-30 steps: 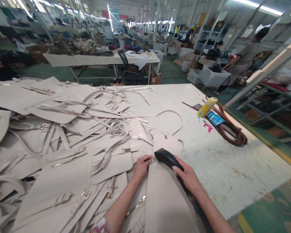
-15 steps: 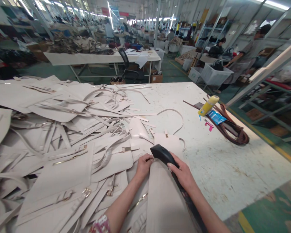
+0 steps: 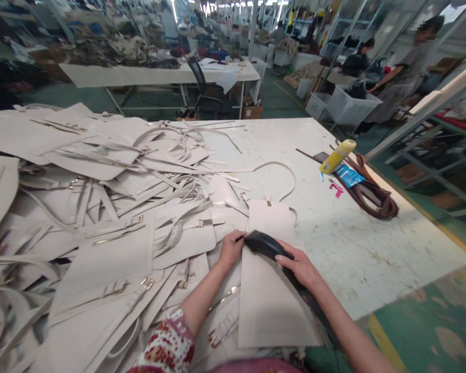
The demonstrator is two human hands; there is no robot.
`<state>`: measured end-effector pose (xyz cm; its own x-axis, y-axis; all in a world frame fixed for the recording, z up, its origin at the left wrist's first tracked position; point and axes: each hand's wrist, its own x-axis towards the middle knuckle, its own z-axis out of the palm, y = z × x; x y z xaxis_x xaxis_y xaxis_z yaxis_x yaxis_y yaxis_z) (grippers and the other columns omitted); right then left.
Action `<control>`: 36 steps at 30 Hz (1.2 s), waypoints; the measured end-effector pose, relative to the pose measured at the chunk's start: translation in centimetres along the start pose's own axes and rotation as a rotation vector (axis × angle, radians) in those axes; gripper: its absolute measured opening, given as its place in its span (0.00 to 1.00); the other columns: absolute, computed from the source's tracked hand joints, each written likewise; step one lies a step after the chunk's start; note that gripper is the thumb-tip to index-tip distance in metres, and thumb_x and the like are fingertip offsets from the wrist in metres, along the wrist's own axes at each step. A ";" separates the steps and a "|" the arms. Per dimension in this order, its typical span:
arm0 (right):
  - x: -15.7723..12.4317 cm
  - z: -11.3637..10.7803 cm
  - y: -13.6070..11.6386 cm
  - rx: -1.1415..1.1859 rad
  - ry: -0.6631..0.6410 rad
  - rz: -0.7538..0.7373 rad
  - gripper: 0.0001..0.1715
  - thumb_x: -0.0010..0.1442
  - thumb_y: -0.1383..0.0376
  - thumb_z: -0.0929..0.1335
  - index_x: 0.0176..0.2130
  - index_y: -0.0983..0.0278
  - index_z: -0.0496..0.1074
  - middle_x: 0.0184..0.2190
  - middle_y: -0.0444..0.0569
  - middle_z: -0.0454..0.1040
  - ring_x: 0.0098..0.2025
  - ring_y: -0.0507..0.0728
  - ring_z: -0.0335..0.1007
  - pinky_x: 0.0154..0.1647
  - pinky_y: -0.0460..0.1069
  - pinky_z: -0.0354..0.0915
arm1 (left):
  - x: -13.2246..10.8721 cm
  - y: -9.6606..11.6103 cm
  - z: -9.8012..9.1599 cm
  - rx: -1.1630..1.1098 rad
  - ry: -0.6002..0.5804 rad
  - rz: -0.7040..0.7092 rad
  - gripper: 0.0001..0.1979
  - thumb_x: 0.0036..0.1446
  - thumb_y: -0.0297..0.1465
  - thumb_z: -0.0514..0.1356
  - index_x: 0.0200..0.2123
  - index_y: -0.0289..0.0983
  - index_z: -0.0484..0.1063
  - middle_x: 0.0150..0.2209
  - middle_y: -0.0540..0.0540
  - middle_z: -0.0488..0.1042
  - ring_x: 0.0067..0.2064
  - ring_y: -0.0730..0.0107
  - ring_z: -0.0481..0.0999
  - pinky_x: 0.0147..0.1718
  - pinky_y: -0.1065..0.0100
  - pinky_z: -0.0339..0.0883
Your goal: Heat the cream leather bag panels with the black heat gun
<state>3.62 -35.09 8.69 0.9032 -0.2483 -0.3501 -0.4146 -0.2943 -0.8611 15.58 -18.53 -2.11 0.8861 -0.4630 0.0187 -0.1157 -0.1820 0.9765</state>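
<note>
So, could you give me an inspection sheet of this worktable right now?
Surface: white table, scuffed and stained.
Job's things: cream panel flat at the near edge; black tool on its top.
Clutter: pile of cream pieces left; yellow bottle, blue packet, brown straps right.
Grip: left hand pinches the cream panel's top edge; right hand closed on the black tool.
Cables: nothing seen.
Surroundings: far table, person by white bins.

The bare table [image 3: 345, 254] is open toward the right edge and near right corner. A pile of cream bag panels [image 3: 101, 217] covers the left half. The yellow bottle [image 3: 337, 156] and brown straps [image 3: 375, 199] obstruct the far right edge.
</note>
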 end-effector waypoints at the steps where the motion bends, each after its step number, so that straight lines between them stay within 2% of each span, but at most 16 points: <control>1: 0.2 0.1 0.0 0.027 0.010 0.019 0.32 0.48 0.59 0.65 0.53 0.60 0.65 0.33 0.44 0.75 0.29 0.56 0.67 0.33 0.51 0.64 | 0.1 -0.1 0.0 0.000 -0.014 0.006 0.07 0.46 0.24 0.55 0.26 0.37 0.73 0.27 0.51 0.73 0.33 0.71 0.70 0.36 0.70 0.63; 3: 0.4 0.4 0.0 0.061 0.035 0.049 0.33 0.49 0.59 0.65 0.55 0.60 0.62 0.29 0.43 0.74 0.25 0.54 0.64 0.27 0.49 0.63 | 0.2 -0.3 0.2 0.006 -0.030 0.012 0.06 0.46 0.23 0.55 0.24 0.36 0.73 0.26 0.51 0.72 0.32 0.72 0.70 0.34 0.71 0.63; 5: 0.3 0.6 -0.1 0.033 0.047 0.033 0.32 0.49 0.59 0.65 0.54 0.59 0.63 0.28 0.42 0.73 0.25 0.53 0.64 0.26 0.48 0.63 | 0.3 -0.7 0.4 0.022 -0.027 0.011 0.07 0.45 0.22 0.55 0.22 0.35 0.72 0.24 0.52 0.70 0.30 0.72 0.69 0.33 0.71 0.63; 10: -2.0 0.1 0.4 -0.074 0.047 0.010 0.30 0.48 0.60 0.65 0.52 0.58 0.66 0.34 0.42 0.75 0.34 0.57 0.68 0.37 0.51 0.64 | -0.1 -0.9 0.7 0.087 -0.003 0.044 0.09 0.46 0.21 0.53 0.27 0.36 0.72 0.27 0.50 0.72 0.32 0.72 0.70 0.34 0.71 0.64; 16: -4.0 0.6 1.0 -0.089 0.197 -0.020 0.30 0.49 0.61 0.64 0.53 0.59 0.65 0.47 0.43 0.72 0.47 0.59 0.66 0.51 0.53 0.59 | -1.7 0.2 0.7 0.187 -0.134 0.189 0.10 0.46 0.20 0.53 0.25 0.38 0.72 0.30 0.48 0.71 0.36 0.70 0.70 0.38 0.70 0.63; 19: -4.1 1.5 0.9 -0.152 0.216 0.001 0.29 0.49 0.62 0.65 0.53 0.57 0.65 0.47 0.41 0.72 0.49 0.59 0.65 0.52 0.53 0.57 | -2.6 0.4 0.7 0.231 -0.117 0.217 0.11 0.46 0.20 0.52 0.27 0.37 0.72 0.32 0.47 0.70 0.37 0.69 0.69 0.40 0.68 0.63; 25: -5.3 2.8 1.1 -0.207 0.246 -0.006 0.30 0.48 0.64 0.66 0.52 0.53 0.65 0.44 0.41 0.74 0.47 0.60 0.68 0.49 0.52 0.60 | -3.4 0.3 0.5 0.296 -0.074 0.249 0.12 0.42 0.18 0.50 0.24 0.37 0.69 0.29 0.48 0.70 0.34 0.70 0.69 0.37 0.68 0.62; 29: -5.3 3.6 1.1 -0.269 0.305 0.034 0.29 0.48 0.63 0.66 0.51 0.52 0.66 0.41 0.41 0.76 0.46 0.60 0.69 0.46 0.52 0.62 | -3.4 0.4 0.6 0.309 -0.037 0.217 0.11 0.41 0.18 0.50 0.23 0.37 0.67 0.26 0.50 0.69 0.32 0.70 0.68 0.35 0.69 0.61; 33: -4.0 4.6 0.6 -0.277 0.398 0.047 0.30 0.52 0.60 0.64 0.55 0.55 0.62 0.47 0.48 0.73 0.49 0.63 0.67 0.49 0.55 0.60 | -3.3 0.8 0.7 0.301 -0.017 0.146 0.09 0.41 0.20 0.50 0.23 0.37 0.66 0.24 0.51 0.67 0.30 0.70 0.67 0.33 0.69 0.60; 36: -3.4 4.3 0.5 -0.248 0.455 0.054 0.31 0.54 0.58 0.62 0.57 0.57 0.58 0.50 0.50 0.70 0.52 0.63 0.64 0.51 0.56 0.58 | -3.2 1.5 0.8 0.292 -0.004 0.079 0.10 0.43 0.21 0.50 0.29 0.37 0.66 0.24 0.52 0.67 0.29 0.70 0.66 0.32 0.69 0.59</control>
<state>0.85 -30.47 7.86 0.7629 -0.6291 -0.1487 -0.5233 -0.4659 -0.7136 12.21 -17.98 -0.84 0.8676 -0.4889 0.0908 -0.3091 -0.3870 0.8687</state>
